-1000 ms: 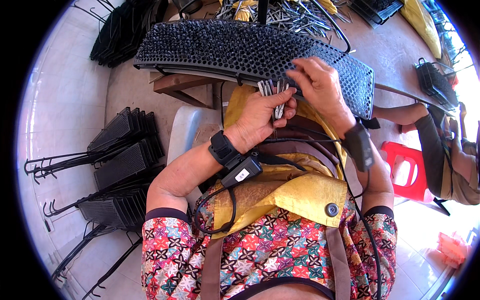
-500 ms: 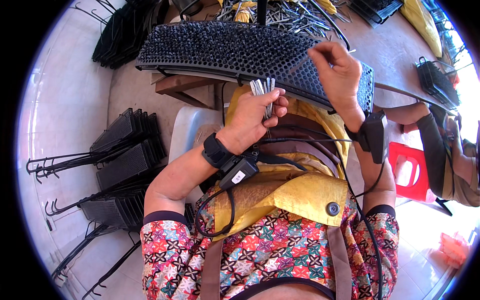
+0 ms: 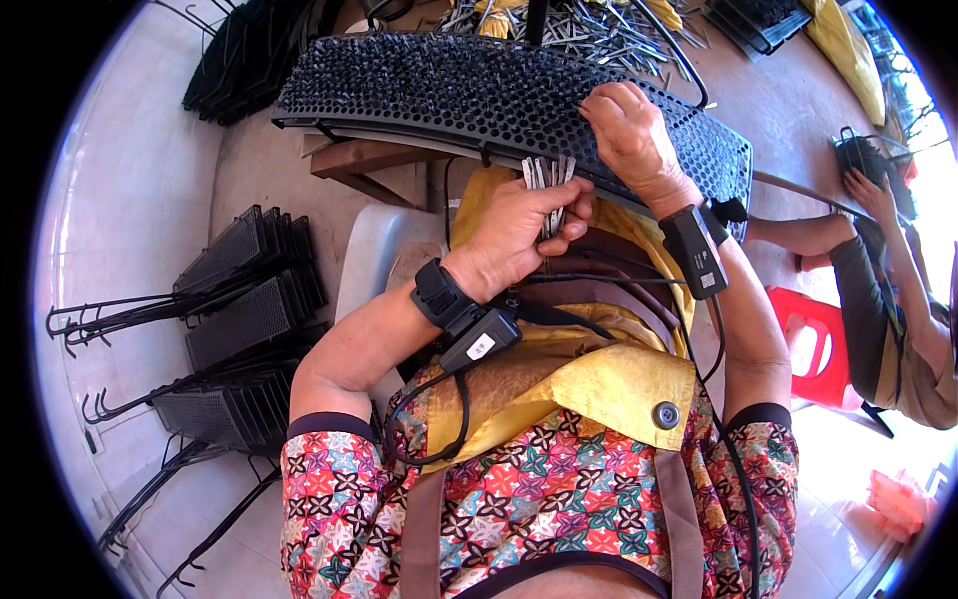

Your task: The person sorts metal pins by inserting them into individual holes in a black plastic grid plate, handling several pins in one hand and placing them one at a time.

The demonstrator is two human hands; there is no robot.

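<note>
My left hand (image 3: pixel 517 232) is closed around a bunch of slim grey metal strips (image 3: pixel 544 174), whose ends stick up above the fingers. It is just below the front edge of a black perforated rack (image 3: pixel 539 133). Dark pieces stand close together across the rack's left and far part, while round holes show along the near side and at the right. Over those holes, my right hand (image 3: pixel 631 140) has its fingers pinched together at the rack's surface. Whatever they hold is hidden. Both wrists carry black devices with cables.
Loose metal strips (image 3: pixel 574 38) are heaped on the table (image 3: pixel 733 100) behind the rack. Stacked black hooked racks (image 3: pixel 239 329) stand on the floor at left. To the right are a red stool (image 3: pixel 813 334) and another person, whose hand (image 3: pixel 873 195) touches a black rack.
My right hand has come left and down onto the rack's holes. My left hand, still holding the strips, has shifted slightly right. The other person's hand has reached up to a rack.
</note>
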